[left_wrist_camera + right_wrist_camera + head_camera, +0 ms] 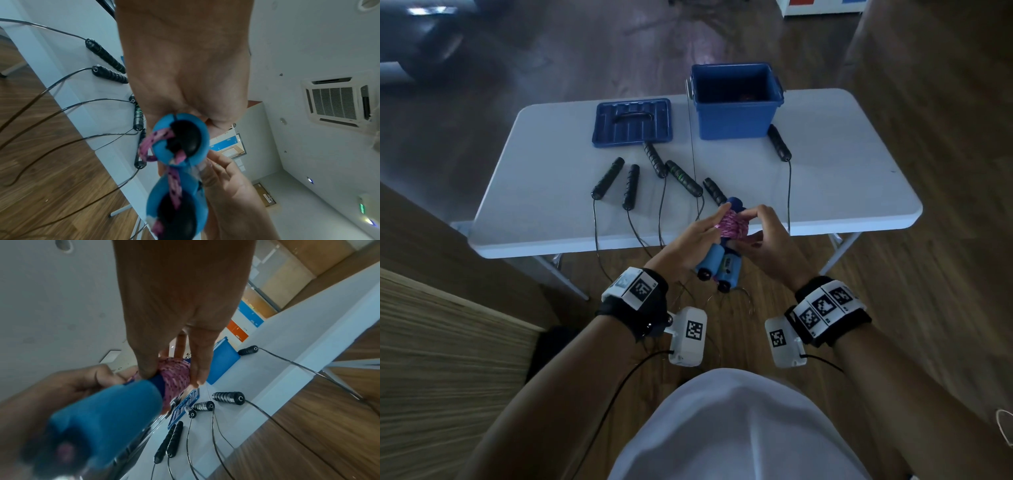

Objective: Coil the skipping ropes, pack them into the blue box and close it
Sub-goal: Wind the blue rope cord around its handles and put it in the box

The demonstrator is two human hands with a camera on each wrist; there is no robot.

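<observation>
A pink skipping rope [732, 224] is wound around its two blue handles [717, 265] above the table's near edge. My left hand [697, 240] grips the handles and the coil from the left. My right hand [763, 233] pinches the pink coil [176, 374] from the right with thumb and fingers. The handle ends [180, 141] point back toward me. The blue box [736, 101] stands open at the far side of the table. Its lid [632, 121] lies flat to the left of it.
Several black-handled skipping ropes [630, 186] lie on the white table [842, 178], one handle [779, 143] beside the box. Their thin cords [599, 246] hang over the near edge to the wooden floor. A wooden cabinet [431, 342] stands at my left.
</observation>
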